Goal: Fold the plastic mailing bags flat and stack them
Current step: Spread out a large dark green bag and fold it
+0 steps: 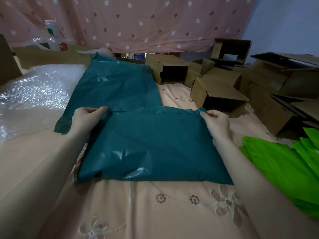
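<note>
Left hand [87, 116] is pinching the far left corner of the near teal bag [153, 149], thumb and fingers curled onto the edge strip. Right hand [216, 120] is doing the same at the far right corner, fingertips closed on the plastic, corner crumpling up slightly between them. Both forearms are reaching in from the bottom of the frame, one along each side of the bag.

The near teal bag is lying flat on the embroidered pink cloth [155, 207], far edge looking folded over as a narrow band running between the two hands. Surface is wrinkling a bit at the near left. Near edge is resting on the cloth, straight.

Just behind it, a second teal bag [114, 83] is lying spread out, tilting toward the left, its near end tucking under or touching the first bag's far edge; cannot tell which. Its dark flap end is sticking out by the left wrist.

Bubble wrap [34, 94] is sitting to the left, touching the second bag's side. A pile of bright green bags [284, 169] is lying at the right, apart from the teal one. Open cardboard boxes [219, 95] are crowding the far right. A pink dotted curtain [138, 23] is hanging across the back.
</note>
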{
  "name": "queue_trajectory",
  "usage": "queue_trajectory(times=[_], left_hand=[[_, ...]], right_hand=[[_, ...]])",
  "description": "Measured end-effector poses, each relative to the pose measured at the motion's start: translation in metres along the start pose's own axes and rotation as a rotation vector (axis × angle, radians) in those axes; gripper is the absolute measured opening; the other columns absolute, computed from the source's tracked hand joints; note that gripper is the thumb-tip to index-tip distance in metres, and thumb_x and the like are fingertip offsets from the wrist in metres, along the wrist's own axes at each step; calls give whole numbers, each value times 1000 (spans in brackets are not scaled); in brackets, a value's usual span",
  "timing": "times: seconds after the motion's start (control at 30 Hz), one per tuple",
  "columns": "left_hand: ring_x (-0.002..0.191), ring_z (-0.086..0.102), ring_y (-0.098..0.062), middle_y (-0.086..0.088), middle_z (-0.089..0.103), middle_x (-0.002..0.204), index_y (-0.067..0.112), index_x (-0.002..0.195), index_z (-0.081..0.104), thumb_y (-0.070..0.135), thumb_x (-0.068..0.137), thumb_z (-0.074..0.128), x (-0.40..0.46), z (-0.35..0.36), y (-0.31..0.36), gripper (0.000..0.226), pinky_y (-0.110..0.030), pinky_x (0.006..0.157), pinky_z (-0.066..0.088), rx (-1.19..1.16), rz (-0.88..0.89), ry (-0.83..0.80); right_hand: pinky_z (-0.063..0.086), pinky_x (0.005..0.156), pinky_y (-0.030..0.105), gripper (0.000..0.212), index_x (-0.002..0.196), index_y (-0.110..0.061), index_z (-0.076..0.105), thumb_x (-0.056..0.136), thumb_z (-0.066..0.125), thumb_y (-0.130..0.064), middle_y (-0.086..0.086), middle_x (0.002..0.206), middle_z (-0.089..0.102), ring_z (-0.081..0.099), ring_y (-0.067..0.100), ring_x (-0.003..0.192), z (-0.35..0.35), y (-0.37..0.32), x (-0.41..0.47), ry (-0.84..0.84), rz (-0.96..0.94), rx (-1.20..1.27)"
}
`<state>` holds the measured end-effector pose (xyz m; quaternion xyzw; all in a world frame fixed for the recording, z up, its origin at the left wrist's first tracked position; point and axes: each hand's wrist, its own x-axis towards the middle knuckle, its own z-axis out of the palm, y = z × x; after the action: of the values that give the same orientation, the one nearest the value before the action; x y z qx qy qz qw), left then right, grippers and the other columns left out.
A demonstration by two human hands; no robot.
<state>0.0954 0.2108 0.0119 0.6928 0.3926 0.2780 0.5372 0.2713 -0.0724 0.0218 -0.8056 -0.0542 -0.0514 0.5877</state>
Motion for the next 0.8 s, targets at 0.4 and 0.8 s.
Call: queue_trajectory(times=[0.4, 0.8], left_hand=[[82, 65, -8, 8, 69, 84, 25, 84, 71, 35, 73, 77, -46, 0, 29, 16, -24, 80, 51, -253, 154, 154], [88, 63, -20, -7, 66, 98, 20, 94, 67, 23, 86, 66, -82, -14, 44, 8, -38, 90, 53, -271, 261, 71]], right_hand=[[54, 82, 33, 32, 100, -14, 61, 72, 78, -17, -6, 84, 64, 63, 12, 84, -32, -16, -20, 125, 31, 248], [50, 78, 30, 3, 91, -15, 62, 88, 62, -16, 3, 87, 66, 62, 19, 86, -74, -36, -53, 150, -205, 118]])
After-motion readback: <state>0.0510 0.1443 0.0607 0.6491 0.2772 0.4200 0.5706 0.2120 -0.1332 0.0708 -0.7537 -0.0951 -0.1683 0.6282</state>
